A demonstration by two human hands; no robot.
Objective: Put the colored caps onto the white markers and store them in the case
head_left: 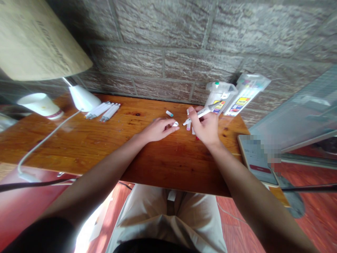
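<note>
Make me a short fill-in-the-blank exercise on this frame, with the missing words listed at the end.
1. The right hand holds a marker whose barrel is mainly ____ in colour.
2. The small cap is held by the ____ hand.
3. The clear plastic cases standing near the wall number ____.
4. The phone lies on the picture's ____ side.

Missing words: white; left; two; right.

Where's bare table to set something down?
Table between the forearms, up to its front edge; also between the markers beside the lamp and the left hand. Crowded: around the right hand, with held marker, caps and cases close by.
</note>
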